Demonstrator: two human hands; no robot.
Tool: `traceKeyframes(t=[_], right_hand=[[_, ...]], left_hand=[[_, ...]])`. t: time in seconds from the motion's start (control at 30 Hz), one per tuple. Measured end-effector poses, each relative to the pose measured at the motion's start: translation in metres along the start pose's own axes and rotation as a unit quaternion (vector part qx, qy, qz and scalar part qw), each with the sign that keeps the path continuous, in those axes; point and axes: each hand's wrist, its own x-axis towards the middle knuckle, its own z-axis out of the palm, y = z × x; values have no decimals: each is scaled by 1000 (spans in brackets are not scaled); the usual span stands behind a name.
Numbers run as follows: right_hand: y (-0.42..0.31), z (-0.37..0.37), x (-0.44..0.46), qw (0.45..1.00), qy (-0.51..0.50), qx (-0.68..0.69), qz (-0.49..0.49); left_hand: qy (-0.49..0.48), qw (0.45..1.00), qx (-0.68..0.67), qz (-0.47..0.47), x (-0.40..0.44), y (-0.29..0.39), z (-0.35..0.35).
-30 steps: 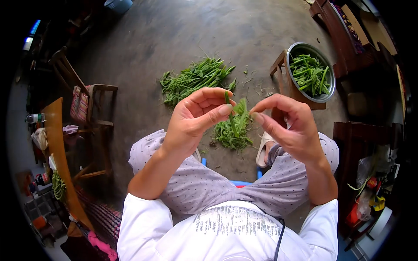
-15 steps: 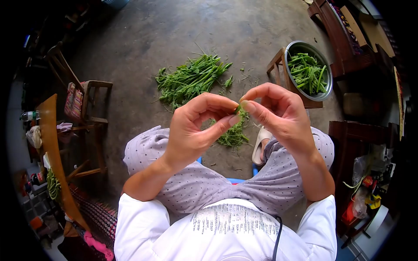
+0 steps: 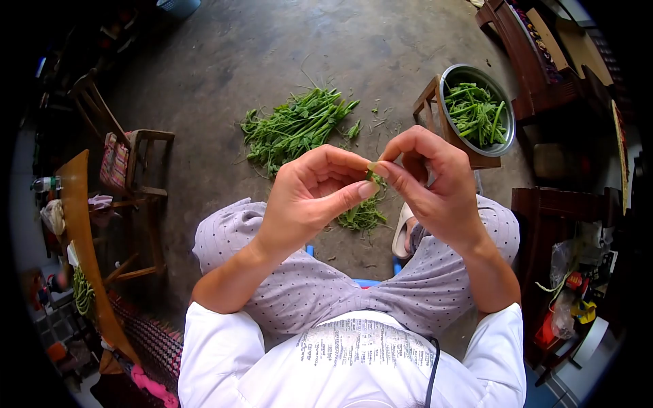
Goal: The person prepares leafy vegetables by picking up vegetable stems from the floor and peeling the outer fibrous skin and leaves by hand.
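Note:
Between the thumb and fingers of my left hand [image 3: 309, 194] is a green stem [image 3: 371, 175], seen nearly end-on. The fingertips of my right hand [image 3: 435, 183] pinch at the top end of the same stem, touching or nearly touching my left fingertips. Below the hands, a small heap of thin green scraps [image 3: 362, 216] lies on the floor, partly hidden by them. A larger pile of leafy green stems [image 3: 292, 129] rests on the floor beyond my left hand. To the right, a metal basin [image 3: 510, 126] holds cut green stems [image 3: 476, 112].
The basin sits on a wooden stool [image 3: 427, 98]. A wooden chair [image 3: 136, 156] and a wooden tabletop edge [image 3: 85, 231] are at the left. Dark wooden furniture [image 3: 537, 88] stands at the right. A blue basket [image 3: 179, 7] is at the far upper left.
My right hand has come in from the right to meet my left at the stem. The stem has tipped from upright to nearly end-on. The view has shifted slightly.

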Motion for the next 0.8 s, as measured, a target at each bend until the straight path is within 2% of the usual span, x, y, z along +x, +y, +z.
traceKeyframes(t=[0.27,0.33,0.47,0.67,0.73,0.8], right_hand=[[4,4,1,993,-4,-85,-84],[7,8,2,981,30,-114,-152],[6,10,4,959,13,-182,-217],[-8,1,0,972,-72,-108,-195],[-9,-3,-1,982,-104,-1,-158],[-6,-6,2,976,-123,47,-173]], left_hand=[[-9,999,-52,-11,0,-1,-3],[-20,993,-106,-50,0,-1,-5],[0,980,-173,-94,0,-1,-6],[51,973,-214,-64,3,-3,-16],[57,971,-223,-67,3,-2,-19],[55,962,-254,-84,4,-3,-23]])
